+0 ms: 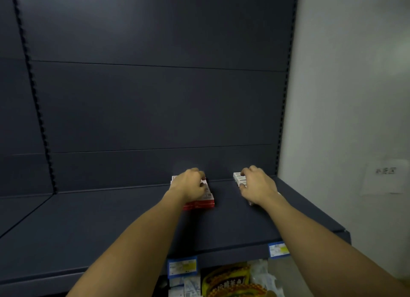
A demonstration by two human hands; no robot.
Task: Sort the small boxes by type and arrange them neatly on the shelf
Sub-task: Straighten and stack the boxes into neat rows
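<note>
Placement step, judged: red-white boxes [200, 199] are gripped by the left hand [190, 183] and white boxes [239, 178] by the right hand [258, 184], both stacks near the shelf [111, 230] back edge, rightward. Squaring against the back is called for next.

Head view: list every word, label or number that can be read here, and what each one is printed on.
None reads fully.
Paper sheet on the wall: short dark print, blurred.
Shelf-edge price tags: too small.
Yellow packet below the shelf: large characters, cut off, illegible.
Red-and-white boxes: blurred.
White boxes: blurred.
</note>
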